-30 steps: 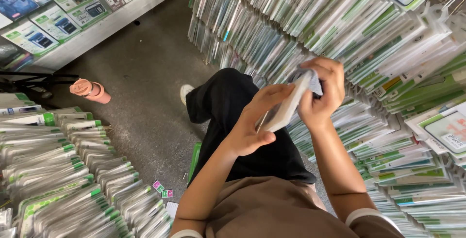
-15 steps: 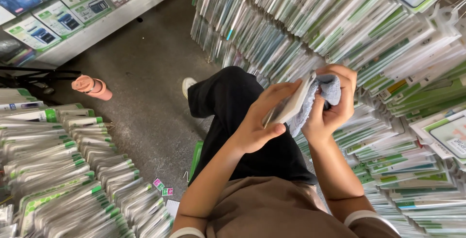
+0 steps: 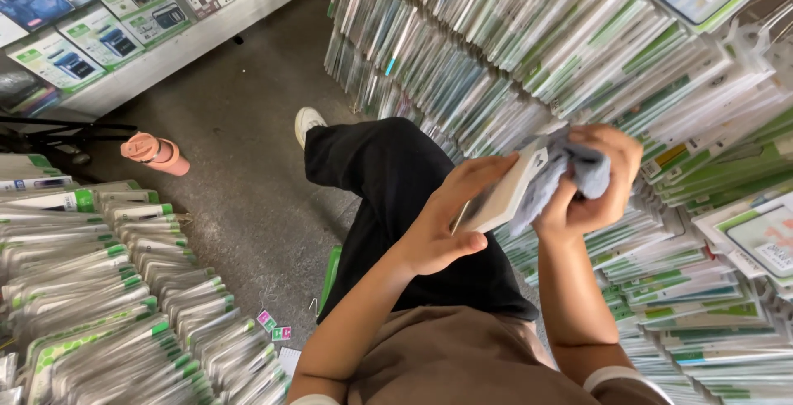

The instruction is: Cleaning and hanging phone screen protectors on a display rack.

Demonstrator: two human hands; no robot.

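Left hand (image 3: 442,227) part curled, fingers up along back of flat white packet (image 3: 504,194), thumb under lower edge, gripping it tilted on edge. Right hand (image 3: 591,186) closed in loose fist around bunched grey-blue cloth (image 3: 570,173), cloth pressed on packet face. Hands nearly touching, packet between them. Rows of green-white packets (image 3: 578,50) just beyond and right of hands; more packets (image 3: 107,289) well left; pink bottle (image 3: 155,153) far left on floor

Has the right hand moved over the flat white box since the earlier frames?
Yes. The right hand, bunching a grey cloth, has slid from the flat white box's top end down its far side, toward the packet stacks.
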